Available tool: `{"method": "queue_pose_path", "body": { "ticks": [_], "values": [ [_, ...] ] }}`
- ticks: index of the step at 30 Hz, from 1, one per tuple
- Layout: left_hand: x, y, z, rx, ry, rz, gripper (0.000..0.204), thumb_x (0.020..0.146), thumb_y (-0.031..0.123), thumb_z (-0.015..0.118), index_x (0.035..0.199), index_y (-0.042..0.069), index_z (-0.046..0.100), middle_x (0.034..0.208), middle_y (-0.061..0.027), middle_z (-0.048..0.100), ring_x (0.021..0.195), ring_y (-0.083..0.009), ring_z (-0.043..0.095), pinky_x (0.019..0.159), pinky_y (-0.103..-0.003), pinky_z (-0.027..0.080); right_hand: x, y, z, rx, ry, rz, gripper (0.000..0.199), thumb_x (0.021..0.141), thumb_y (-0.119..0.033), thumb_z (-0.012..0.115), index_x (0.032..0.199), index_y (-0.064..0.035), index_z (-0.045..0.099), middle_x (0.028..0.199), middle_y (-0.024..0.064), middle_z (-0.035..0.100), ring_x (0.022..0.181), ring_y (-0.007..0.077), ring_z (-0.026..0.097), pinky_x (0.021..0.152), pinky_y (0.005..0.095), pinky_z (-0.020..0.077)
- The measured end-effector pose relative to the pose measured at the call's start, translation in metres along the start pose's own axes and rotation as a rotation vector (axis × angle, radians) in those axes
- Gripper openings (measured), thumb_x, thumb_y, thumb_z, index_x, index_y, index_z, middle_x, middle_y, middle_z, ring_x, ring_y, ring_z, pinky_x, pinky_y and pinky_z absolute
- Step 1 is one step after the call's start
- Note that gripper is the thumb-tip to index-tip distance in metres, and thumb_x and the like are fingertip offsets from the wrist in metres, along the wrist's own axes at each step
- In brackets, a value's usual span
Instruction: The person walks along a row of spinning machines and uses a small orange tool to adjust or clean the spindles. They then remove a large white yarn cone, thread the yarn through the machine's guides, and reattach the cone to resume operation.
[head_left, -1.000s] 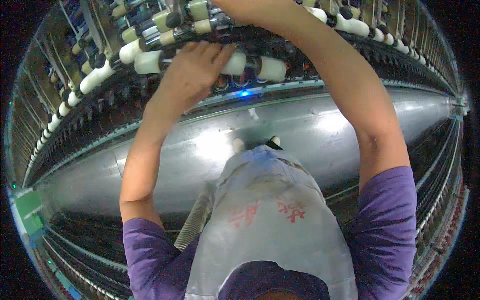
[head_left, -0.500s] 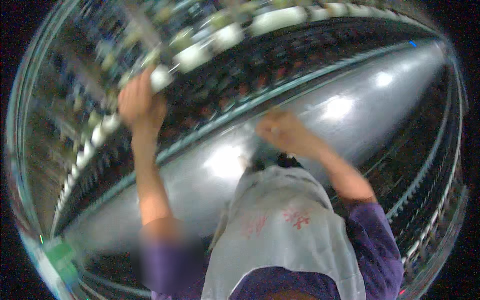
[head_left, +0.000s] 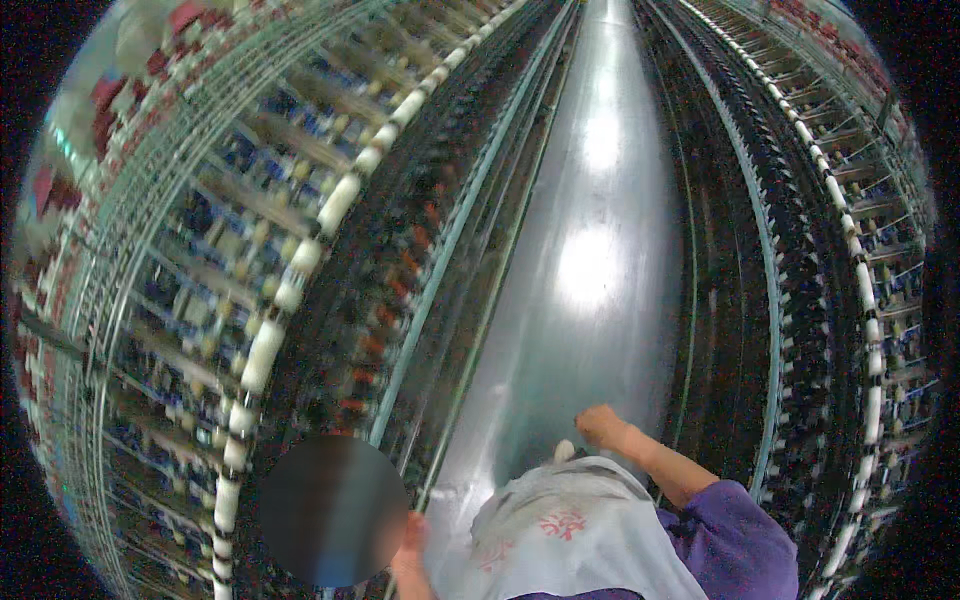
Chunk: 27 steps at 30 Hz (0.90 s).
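My right hand (head_left: 605, 428) is above the aisle floor just beyond my pale apron (head_left: 600, 510), its fingers curled closed. Whether anything is inside them is hidden. A small off-white lump (head_left: 564, 451) shows at the apron's far edge, a little left of that hand; its kind is unclear. Low on the left, my left hand (head_left: 409, 540) is raised near the side of the left spinning machine (head_left: 395, 375). A round blurred patch beside it covers part of the view, and its fingers cannot be made out.
A long, shiny grey floor (head_left: 585, 330) runs ahead between two spinning machines. White rollers (head_left: 262, 357) line the left machine, with orange-red parts along its lower row. The right machine has a similar row of white rollers (head_left: 862, 275) and a pale green rail (head_left: 770, 260).
My view has swung to look along the aisle. My left hand has come away from the left machine's white rollers to low beside me. My right hand stays closed, now nearer my apron.
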<state>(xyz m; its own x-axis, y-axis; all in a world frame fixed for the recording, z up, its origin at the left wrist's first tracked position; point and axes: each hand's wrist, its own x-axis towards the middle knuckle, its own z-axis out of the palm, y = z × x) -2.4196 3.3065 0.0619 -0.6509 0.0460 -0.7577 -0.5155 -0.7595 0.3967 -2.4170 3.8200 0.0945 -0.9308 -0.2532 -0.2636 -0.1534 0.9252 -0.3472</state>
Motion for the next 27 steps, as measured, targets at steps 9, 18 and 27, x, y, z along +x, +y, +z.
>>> {"method": "queue_pose_path", "body": {
  "ticks": [9,18,27],
  "values": [
    [0.058,-0.104,0.363,1.857,-0.555,0.881,0.029,0.083,0.015,0.060,0.106,-0.002,0.058,0.097,-0.0147,0.063,0.085,-0.0274,0.063,0.076,-0.037,0.049,0.127,0.132,-0.129,0.379,0.235,-0.022,0.019,0.083,-0.021,0.051,0.081,-0.0034,0.058,0.072,0.0197,0.060,0.070,0.0400,0.058,0.062,0.0483,0.0460],
    [0.263,-0.141,0.642,1.854,-0.715,0.783,0.032,0.085,0.021,0.058,0.108,0.000,0.061,0.105,-0.0182,0.063,0.097,-0.0321,0.061,0.083,-0.038,0.048,0.097,0.386,-0.062,0.168,-0.005,0.506,0.017,0.068,-0.013,0.062,0.083,-0.0048,0.065,0.087,0.0163,0.065,0.083,0.0336,0.063,0.071,0.0440,0.0507],
    [0.369,-0.363,1.052,1.308,-1.684,0.686,0.026,0.089,0.020,0.056,0.110,0.004,0.060,0.103,-0.0131,0.063,0.086,-0.0192,0.061,0.074,-0.035,0.052,-0.050,0.452,-0.055,0.633,0.418,1.890,0.025,0.068,-0.014,0.057,0.088,-0.0035,0.066,0.088,0.0179,0.066,0.082,0.0349,0.065,0.065,0.0462,0.0525]
  ]
}}
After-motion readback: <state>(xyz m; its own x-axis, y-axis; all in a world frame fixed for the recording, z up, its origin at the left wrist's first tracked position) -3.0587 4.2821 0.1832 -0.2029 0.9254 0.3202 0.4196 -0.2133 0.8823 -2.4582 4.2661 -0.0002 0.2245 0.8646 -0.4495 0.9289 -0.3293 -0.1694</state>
